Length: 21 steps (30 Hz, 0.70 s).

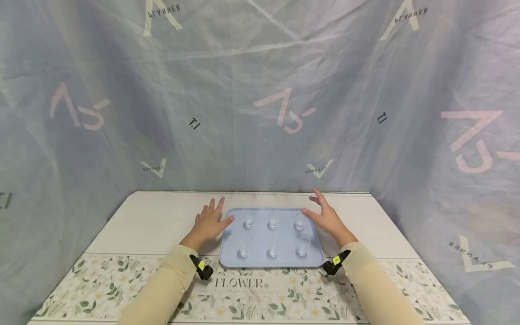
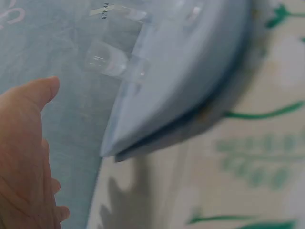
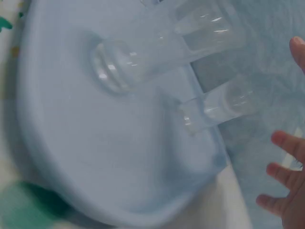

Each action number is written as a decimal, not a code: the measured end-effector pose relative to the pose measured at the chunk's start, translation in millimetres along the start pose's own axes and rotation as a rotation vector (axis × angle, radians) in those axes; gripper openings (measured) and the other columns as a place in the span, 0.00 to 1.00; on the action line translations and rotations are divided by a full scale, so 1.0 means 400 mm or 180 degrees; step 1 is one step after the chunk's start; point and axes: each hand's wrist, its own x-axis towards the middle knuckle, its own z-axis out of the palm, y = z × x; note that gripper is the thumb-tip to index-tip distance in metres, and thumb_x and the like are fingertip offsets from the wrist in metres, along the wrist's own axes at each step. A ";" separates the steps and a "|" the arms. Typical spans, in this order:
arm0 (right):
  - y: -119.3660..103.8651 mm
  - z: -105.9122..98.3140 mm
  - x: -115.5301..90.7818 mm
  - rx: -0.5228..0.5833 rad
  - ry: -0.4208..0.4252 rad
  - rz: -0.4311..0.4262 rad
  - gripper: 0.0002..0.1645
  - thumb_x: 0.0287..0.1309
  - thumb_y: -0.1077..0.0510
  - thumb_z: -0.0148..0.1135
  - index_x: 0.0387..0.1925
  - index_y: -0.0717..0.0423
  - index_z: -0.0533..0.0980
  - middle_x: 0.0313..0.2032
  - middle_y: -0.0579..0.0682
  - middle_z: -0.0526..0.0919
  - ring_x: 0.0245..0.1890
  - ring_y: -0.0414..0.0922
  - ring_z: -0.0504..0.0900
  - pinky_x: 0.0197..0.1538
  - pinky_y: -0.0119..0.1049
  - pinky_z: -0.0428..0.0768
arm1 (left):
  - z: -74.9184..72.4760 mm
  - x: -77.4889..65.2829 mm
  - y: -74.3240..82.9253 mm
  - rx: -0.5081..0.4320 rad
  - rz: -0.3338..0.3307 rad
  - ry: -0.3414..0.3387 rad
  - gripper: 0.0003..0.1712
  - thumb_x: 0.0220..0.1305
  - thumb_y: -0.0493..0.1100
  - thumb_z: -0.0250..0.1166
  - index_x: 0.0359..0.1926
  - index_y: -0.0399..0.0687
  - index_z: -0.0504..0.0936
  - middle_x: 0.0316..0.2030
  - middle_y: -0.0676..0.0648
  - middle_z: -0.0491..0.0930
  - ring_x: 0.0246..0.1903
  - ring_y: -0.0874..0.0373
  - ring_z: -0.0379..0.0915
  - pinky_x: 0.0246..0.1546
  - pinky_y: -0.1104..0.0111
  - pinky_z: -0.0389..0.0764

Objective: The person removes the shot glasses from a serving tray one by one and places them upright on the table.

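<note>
A pale blue tray [image 1: 260, 262] carries several small clear glasses in two rows, each row three across. My left hand [image 1: 208, 224] is spread beside the tray's left edge, thumb toward the rim, holding nothing. Across from it, my right hand [image 1: 328, 219] hovers by the right side with fingers apart, its thumb near the back right glass [image 1: 299, 222]. The front right glass [image 1: 303, 247] stands upright and shows large in the right wrist view. In the left wrist view, the left thumb [image 2: 45, 90] points toward a glass [image 2: 107, 59] on the tray.
The white table [image 1: 154, 221] has a floral cloth strip [image 1: 134, 286] along its front, printed with the word FLOWER. Grey-blue curtains [image 1: 227, 135] with printed letters hang behind the table and on both sides. A black wrist device [image 1: 201, 268] sits on the left sleeve.
</note>
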 end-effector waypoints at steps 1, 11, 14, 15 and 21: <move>0.005 0.006 -0.005 0.0095 -0.0007 0.0024 0.57 0.64 0.37 0.65 0.81 0.45 0.44 0.73 0.58 0.66 0.74 0.64 0.59 0.70 0.65 0.60 | 0.007 -0.005 -0.001 -0.0044 0.0006 -0.0016 0.50 0.72 0.69 0.51 0.82 0.52 0.41 0.79 0.33 0.37 0.75 0.27 0.34 0.69 0.30 0.40; 0.046 0.068 -0.049 0.0639 -0.0089 -0.0274 0.50 0.64 0.47 0.69 0.79 0.48 0.52 0.66 0.61 0.75 0.72 0.62 0.64 0.72 0.62 0.58 | 0.051 -0.043 -0.021 -0.0059 -0.0045 -0.0212 0.50 0.72 0.69 0.51 0.82 0.52 0.44 0.79 0.32 0.42 0.76 0.28 0.31 0.70 0.32 0.32; 0.051 0.082 -0.062 0.0667 -0.0082 -0.0274 0.51 0.61 0.47 0.72 0.78 0.47 0.55 0.65 0.60 0.76 0.72 0.63 0.64 0.72 0.63 0.59 | 0.055 -0.057 -0.024 0.0000 -0.0029 -0.0279 0.50 0.71 0.71 0.51 0.82 0.54 0.44 0.79 0.32 0.41 0.77 0.30 0.29 0.70 0.33 0.29; 0.051 0.085 -0.065 0.0663 -0.0071 -0.0273 0.51 0.61 0.47 0.72 0.78 0.45 0.55 0.65 0.59 0.76 0.72 0.64 0.64 0.72 0.63 0.59 | 0.057 -0.061 -0.025 0.0023 -0.0015 -0.0279 0.50 0.71 0.71 0.50 0.82 0.54 0.44 0.79 0.32 0.41 0.77 0.30 0.28 0.70 0.33 0.29; 0.043 0.098 -0.078 0.0557 -0.0020 -0.0318 0.48 0.59 0.46 0.74 0.75 0.45 0.60 0.62 0.57 0.79 0.69 0.64 0.67 0.69 0.65 0.62 | 0.065 -0.087 -0.032 0.0197 0.0029 -0.0212 0.50 0.69 0.72 0.50 0.82 0.55 0.46 0.79 0.33 0.41 0.77 0.31 0.29 0.71 0.35 0.30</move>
